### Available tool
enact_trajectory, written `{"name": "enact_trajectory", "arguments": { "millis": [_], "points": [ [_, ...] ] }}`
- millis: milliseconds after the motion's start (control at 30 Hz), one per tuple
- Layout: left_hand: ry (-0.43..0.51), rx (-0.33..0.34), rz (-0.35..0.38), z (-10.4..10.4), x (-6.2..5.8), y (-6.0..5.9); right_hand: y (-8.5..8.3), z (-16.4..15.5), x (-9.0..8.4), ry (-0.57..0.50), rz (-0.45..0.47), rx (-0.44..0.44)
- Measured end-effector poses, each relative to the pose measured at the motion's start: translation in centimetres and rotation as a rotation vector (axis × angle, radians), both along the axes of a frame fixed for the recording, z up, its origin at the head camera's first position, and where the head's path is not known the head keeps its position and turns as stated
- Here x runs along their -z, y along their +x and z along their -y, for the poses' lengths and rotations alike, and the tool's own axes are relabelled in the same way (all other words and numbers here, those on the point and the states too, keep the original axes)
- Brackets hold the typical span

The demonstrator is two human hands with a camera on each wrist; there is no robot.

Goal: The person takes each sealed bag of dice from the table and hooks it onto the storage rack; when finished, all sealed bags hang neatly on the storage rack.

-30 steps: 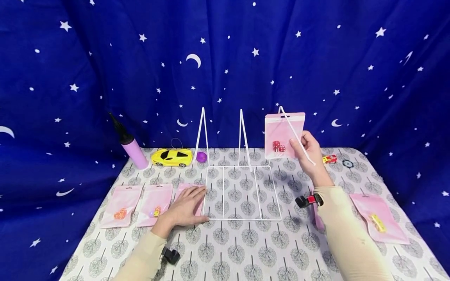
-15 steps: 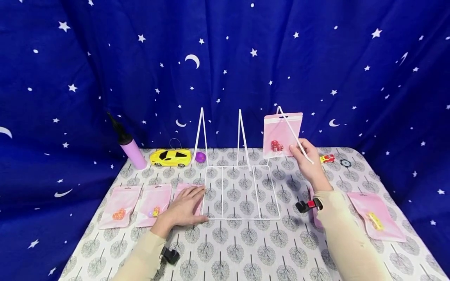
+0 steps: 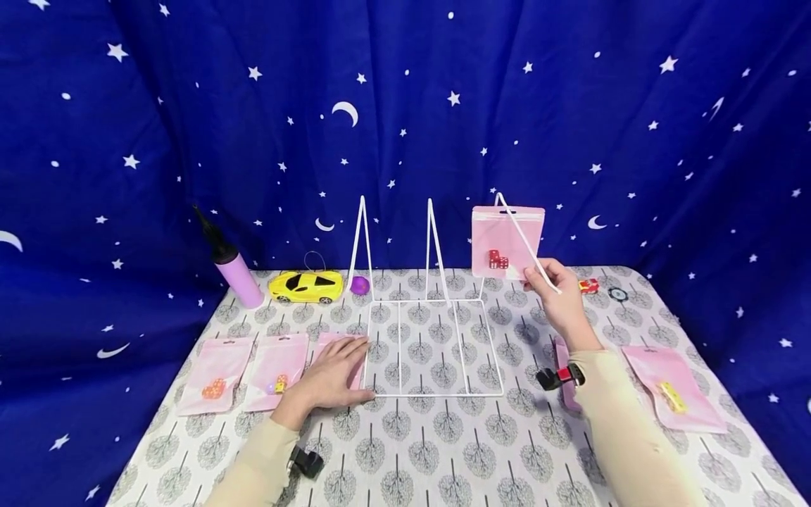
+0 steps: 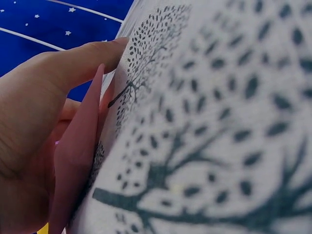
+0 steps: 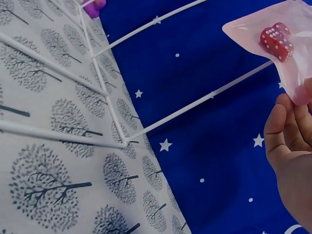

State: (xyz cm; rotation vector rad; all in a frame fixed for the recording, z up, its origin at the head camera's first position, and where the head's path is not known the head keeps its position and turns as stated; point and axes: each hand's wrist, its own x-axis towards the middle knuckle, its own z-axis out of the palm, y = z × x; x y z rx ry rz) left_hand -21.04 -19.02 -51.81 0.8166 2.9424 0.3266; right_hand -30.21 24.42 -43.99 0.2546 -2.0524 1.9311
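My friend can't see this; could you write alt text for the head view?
A right hand pinches a pink bag of red dice at the rightmost prong of a white wire rack; the left hand partly covers another pink bag.

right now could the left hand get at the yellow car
Likely yes: the left hand rests over a pink bag, fingers fairly straight, and only tablecloth shows between that bag and the yellow car.
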Motion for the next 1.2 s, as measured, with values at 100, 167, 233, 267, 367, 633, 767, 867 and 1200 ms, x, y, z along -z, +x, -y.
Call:
{"name": "enact_trajectory", "arguments": {
  "millis": [100,167,233,267,367,633,767,867,1200],
  "points": [
    [0.005,-0.001,-0.002,0.0,0.0,0.0,0.1,-0.2,0.2,0.025,0.022,0.008],
    [0.001,-0.003,0.001,0.0,0.0,0.0,0.2,-0.2,0.3,0.015,0.038,0.0],
    [-0.002,-0.003,0.002,0.0,0.0,0.0,0.3,-0.3,0.5,0.009,0.046,-0.004],
    [-0.002,-0.002,0.002,0.0,0.0,0.0,0.3,-0.3,0.5,0.002,0.048,-0.004],
    [0.009,0.0,-0.004,-0.1,0.1,0.0,0.3,-0.2,0.9,-0.015,0.049,0.0],
    [0.023,-0.002,-0.002,0.0,0.2,-0.1,0.9,-0.6,1.9,-0.083,0.013,-0.049],
    [0.02,-0.001,-0.011,0.0,0.2,-0.2,1.5,-1.3,2.4,-0.069,0.016,-0.048],
    [0.023,0.001,-0.014,0.1,0.0,-0.1,2.3,-1.9,2.6,-0.006,0.028,-0.033],
    [0.021,0.015,-0.015,0.1,0.1,-0.1,5.8,-4.0,2.9,0.196,0.032,0.022]
  ]
}}
